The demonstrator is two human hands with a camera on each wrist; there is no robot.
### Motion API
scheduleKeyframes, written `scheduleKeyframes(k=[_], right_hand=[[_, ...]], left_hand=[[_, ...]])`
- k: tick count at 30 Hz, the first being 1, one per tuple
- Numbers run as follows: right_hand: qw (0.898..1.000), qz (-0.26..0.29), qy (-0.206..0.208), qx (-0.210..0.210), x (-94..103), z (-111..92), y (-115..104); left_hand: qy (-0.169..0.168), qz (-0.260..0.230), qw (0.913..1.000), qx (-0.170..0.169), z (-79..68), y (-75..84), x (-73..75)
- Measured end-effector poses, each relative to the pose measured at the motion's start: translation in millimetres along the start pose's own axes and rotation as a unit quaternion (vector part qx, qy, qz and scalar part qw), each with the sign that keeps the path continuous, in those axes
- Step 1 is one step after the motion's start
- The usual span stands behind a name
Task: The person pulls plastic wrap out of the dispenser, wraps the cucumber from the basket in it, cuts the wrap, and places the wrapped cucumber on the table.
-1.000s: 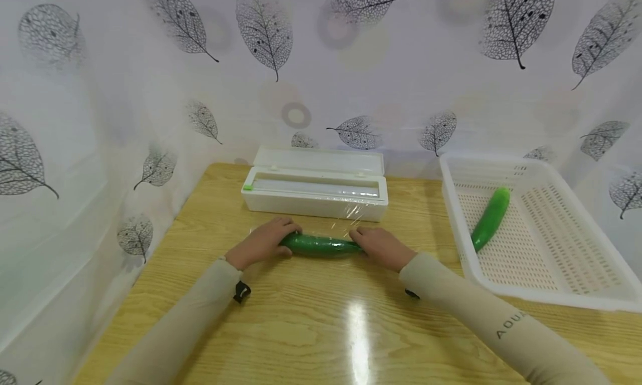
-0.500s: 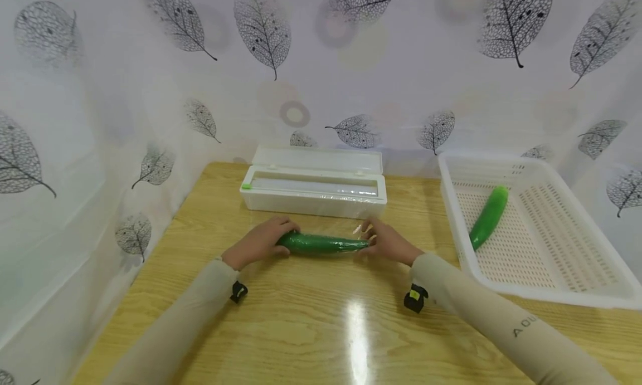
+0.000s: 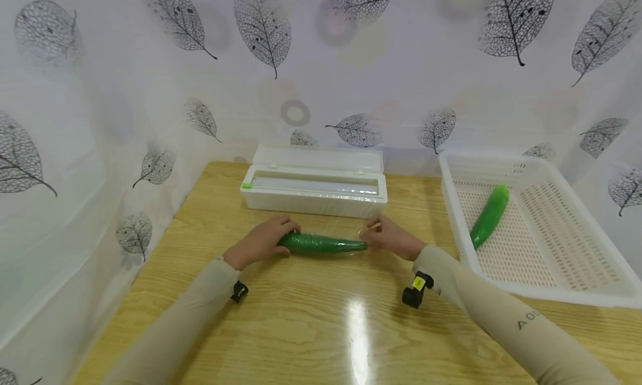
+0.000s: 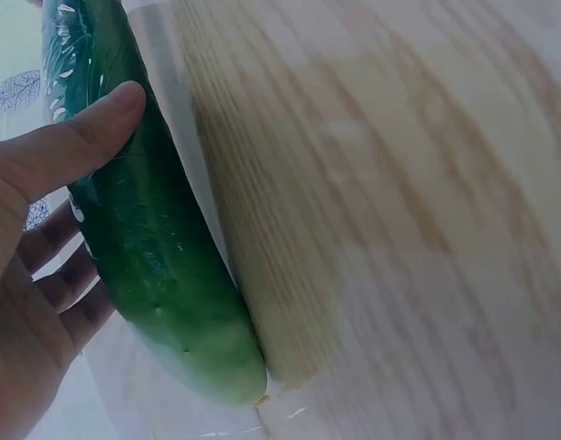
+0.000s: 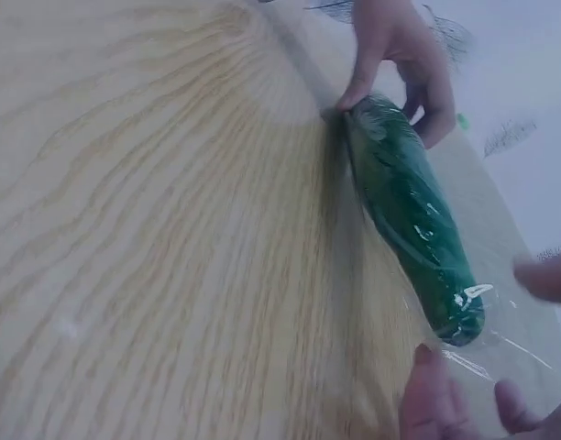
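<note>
A green cucumber wrapped in clear plastic film lies crosswise on the wooden table, in front of a white film dispenser box. My left hand grips its left end; in the left wrist view the thumb presses on top and the fingers curl round the far side. At the other end is my right hand. Its fingertips and thumb are spread apart around loose clear film that sticks out past the cucumber's tip.
The dispenser's lid stands open at the back, showing a roll of film inside. To the right, a white plastic basket holds another cucumber. A leaf-patterned curtain hangs behind and to the left of the table.
My right hand has come off the cucumber's right end and shifted slightly right, its wrist turning so the strap camera shows. The left hand keeps its grip on the cucumber.
</note>
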State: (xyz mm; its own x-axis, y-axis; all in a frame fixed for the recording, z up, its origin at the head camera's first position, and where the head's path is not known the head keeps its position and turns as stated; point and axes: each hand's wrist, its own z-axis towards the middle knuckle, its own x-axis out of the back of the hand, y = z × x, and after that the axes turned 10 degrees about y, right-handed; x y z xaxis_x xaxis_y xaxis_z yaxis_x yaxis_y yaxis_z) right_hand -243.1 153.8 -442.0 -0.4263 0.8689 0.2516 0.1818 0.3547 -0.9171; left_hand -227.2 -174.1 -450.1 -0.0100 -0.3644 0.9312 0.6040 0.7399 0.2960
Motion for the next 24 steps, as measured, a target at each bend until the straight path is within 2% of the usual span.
scheduleKeyframes(k=[3,5,11,14,19,24], right_hand=[[0.999,0.021,-0.008,-0.043,1.8,0.4,0.9],[0.998,0.028,-0.011,-0.054,1.4,0.9,1.4],[0.999,-0.035,-0.016,-0.021,-4.2,3.7,0.8],[0.999,-0.049,0.011,-0.015,-5.5,3.8,-0.1],[0.997,-0.022,0.072,-0.028,-6.2,2.0,-3.2],[0.995,-0.026,0.097,-0.013,-6.3,-0.1,-4.7]], left_hand=[[0.001,0.002,1.0000,-0.003,-0.1,-0.9,-0.7],[0.002,0.004,1.0000,-0.006,-0.3,-1.2,-0.9],[0.004,0.003,0.9999,-0.010,-0.6,1.1,1.2],[0.005,0.003,0.9999,-0.012,0.2,3.6,2.3],[-0.001,0.018,0.9998,-0.011,2.9,7.0,2.8],[-0.013,0.031,0.9994,-0.003,6.4,9.8,2.9]])
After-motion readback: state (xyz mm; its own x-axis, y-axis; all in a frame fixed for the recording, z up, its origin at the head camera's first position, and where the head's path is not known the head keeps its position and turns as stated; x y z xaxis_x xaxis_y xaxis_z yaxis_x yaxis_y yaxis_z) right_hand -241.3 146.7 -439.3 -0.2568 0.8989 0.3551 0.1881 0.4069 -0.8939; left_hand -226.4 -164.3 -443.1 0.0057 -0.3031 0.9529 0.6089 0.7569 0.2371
